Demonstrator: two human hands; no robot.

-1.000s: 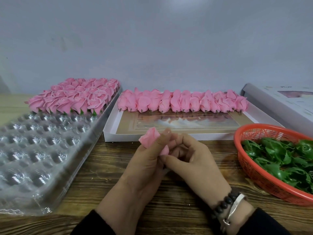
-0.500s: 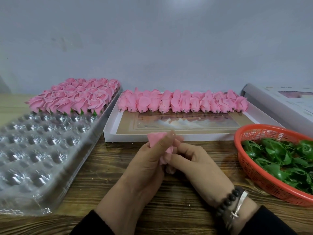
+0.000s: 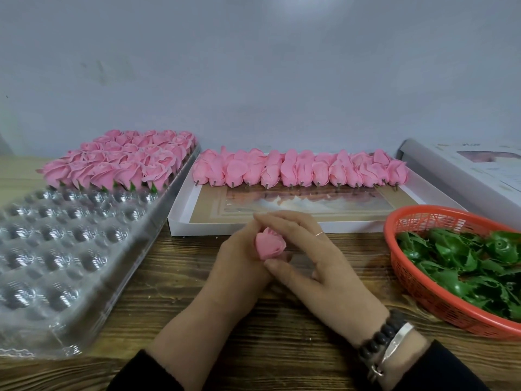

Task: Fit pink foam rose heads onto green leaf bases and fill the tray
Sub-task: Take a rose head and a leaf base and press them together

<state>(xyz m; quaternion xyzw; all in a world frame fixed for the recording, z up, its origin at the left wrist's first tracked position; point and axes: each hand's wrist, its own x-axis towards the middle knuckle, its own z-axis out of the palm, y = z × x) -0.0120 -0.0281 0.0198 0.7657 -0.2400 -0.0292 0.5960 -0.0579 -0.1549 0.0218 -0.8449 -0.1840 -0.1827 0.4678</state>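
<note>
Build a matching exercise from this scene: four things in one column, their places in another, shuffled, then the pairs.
Things:
1. rose head
2. green leaf bases
3. finished roses
4. row of loose rose heads

Places:
A. in the orange basket
B. between left hand and right hand
C. far end of the clear tray
D. in the white box

Pairs: 1-B, 2-A, 3-C, 4-D

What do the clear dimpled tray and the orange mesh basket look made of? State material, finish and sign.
Clear dimpled tray: likely thin moulded plastic, glossy; glints on its cups.
Orange mesh basket: probably rigid plastic, duller sheen; moulded lattice wall and rim.
</note>
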